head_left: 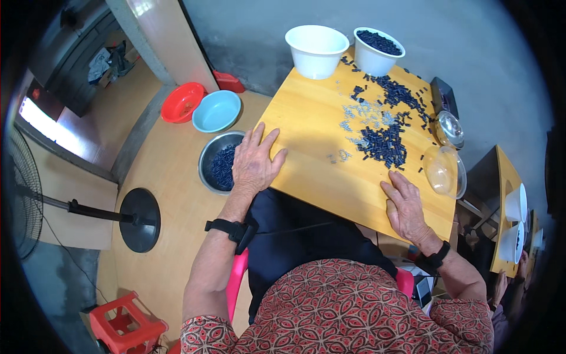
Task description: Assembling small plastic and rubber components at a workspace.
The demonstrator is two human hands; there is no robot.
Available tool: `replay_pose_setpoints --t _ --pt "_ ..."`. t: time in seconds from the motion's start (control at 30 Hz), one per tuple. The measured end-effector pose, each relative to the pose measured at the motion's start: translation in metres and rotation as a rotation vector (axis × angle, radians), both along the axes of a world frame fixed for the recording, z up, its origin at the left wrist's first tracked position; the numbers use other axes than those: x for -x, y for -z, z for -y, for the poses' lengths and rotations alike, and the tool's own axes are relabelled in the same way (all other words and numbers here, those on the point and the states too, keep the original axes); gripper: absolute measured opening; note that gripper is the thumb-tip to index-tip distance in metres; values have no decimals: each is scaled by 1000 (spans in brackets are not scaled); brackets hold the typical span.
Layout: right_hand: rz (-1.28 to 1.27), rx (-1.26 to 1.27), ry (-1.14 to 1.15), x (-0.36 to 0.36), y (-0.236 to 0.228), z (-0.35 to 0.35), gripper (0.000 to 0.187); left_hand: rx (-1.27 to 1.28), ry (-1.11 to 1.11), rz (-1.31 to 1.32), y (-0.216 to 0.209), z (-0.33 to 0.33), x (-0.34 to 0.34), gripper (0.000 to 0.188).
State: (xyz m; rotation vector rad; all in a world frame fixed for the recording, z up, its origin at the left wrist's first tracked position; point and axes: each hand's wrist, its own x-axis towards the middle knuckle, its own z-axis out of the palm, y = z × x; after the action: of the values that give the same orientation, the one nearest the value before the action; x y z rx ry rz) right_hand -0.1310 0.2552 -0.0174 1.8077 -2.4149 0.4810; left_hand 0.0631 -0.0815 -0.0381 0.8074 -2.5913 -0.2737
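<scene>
Grey wall (247, 35) runs across the top of the frame behind a yellow wooden table (300, 165) that slants through the upper centre. On its right half lies the largest heap of short black tubular pieces (386, 148), with more strewn up toward the top edge; small silvery pieces (367, 111) are scattered beside and among them. At the table's top corner stand a white tub (317, 62) and, just right of it, a second white tub (372, 64) filled with black pieces. Clear plastic bowls (442, 171) sit along the right edge.

Left of centre, the left hand (254, 160) is spread flat and grasps nothing visible, its fingers at the table's left edge. Partly behind it, a steel bowl (206, 158) holds dark pieces (223, 169); a turquoise basin (217, 113) and a red basin (171, 107) are above that. Right of centre, the right hand (404, 206) lies loosely open over the near edge, fingertips just below the heap, its palm side hidden.
</scene>
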Motion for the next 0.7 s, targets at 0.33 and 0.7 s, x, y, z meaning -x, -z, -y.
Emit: replay_pose_setpoints --t 0.33,0.7 --pt "-6 12 -1 1 -1 0 47 -24 23 -31 2 2 0 55" --pt "-27 -13 -1 -1 1 0 48 35 31 -50 5 4 -2 53"
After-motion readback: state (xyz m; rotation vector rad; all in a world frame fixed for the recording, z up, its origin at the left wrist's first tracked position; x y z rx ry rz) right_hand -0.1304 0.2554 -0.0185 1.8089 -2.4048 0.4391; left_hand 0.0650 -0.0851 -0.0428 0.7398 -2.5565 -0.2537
